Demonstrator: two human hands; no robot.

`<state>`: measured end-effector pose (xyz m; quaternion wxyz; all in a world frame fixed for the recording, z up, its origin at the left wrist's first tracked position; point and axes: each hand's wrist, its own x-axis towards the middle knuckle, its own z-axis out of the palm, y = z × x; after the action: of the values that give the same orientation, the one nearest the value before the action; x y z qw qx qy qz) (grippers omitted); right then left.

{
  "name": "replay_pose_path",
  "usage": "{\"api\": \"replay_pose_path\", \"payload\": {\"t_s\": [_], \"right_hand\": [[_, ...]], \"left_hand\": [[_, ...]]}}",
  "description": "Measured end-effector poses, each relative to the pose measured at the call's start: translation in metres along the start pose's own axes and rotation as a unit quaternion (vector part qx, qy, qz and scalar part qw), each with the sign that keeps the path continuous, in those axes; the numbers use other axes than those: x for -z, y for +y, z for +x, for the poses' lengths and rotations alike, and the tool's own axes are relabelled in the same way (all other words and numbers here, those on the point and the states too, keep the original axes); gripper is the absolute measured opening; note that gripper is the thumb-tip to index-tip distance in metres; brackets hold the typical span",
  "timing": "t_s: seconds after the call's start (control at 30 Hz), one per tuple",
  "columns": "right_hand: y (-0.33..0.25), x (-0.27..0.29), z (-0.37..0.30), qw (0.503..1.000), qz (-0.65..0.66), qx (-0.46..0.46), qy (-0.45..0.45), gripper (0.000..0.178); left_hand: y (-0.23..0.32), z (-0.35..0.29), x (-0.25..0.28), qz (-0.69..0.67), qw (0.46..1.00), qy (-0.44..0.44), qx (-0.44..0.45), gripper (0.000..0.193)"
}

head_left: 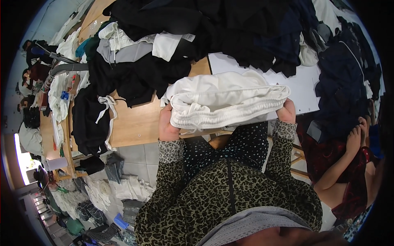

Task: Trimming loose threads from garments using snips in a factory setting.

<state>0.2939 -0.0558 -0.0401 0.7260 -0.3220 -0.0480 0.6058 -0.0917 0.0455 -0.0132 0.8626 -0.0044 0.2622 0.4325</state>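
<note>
White trousers or shorts with a gathered elastic waistband [230, 110] are stretched sideways between my two hands at the near edge of the table. My left hand [167, 125] grips the left end of the waistband, its fingers partly hidden by the cloth. At the opposite end, my right hand [287, 111] is closed on the band, with the fingers mostly behind it. The waist opening faces up and toward me. The rest of the white garment lies back over the table and a white sheet [305, 92].
Black garments [172, 74] heap across the far side of the wooden table [135, 127]. A grey and white garment [127, 47] lies on them. Dark navy clothes [340, 78] pile at the right, near a co-worker's arms [349, 151]. Bundled clothes [98, 192] cover the floor at the left.
</note>
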Motion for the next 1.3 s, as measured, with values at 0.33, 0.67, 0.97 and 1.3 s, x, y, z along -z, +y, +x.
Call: {"api": "replay_pose_path", "payload": {"t_s": [0.33,0.67,0.97,1.3], "right_hand": [[0.048,-0.041,-0.024,0.992,0.009,0.072,0.108,0.039],[0.125,-0.081,-0.087,0.952,0.079,-0.294,0.03,0.035],[0.057,-0.055,-0.037,0.952,0.283,-0.061,-0.1,0.039],[0.038,-0.039,-0.033,0.924,0.372,-0.05,-0.068,0.044]], "left_hand": [[-0.029,0.017,-0.008,-0.099,0.994,-0.052,0.015,0.035],[-0.051,0.017,-0.013,-0.147,0.98,-0.122,0.046,0.04],[-0.029,-0.003,0.013,-0.115,0.991,0.016,-0.072,0.03],[-0.027,0.007,0.007,-0.088,0.981,0.127,-0.12,0.03]]}}
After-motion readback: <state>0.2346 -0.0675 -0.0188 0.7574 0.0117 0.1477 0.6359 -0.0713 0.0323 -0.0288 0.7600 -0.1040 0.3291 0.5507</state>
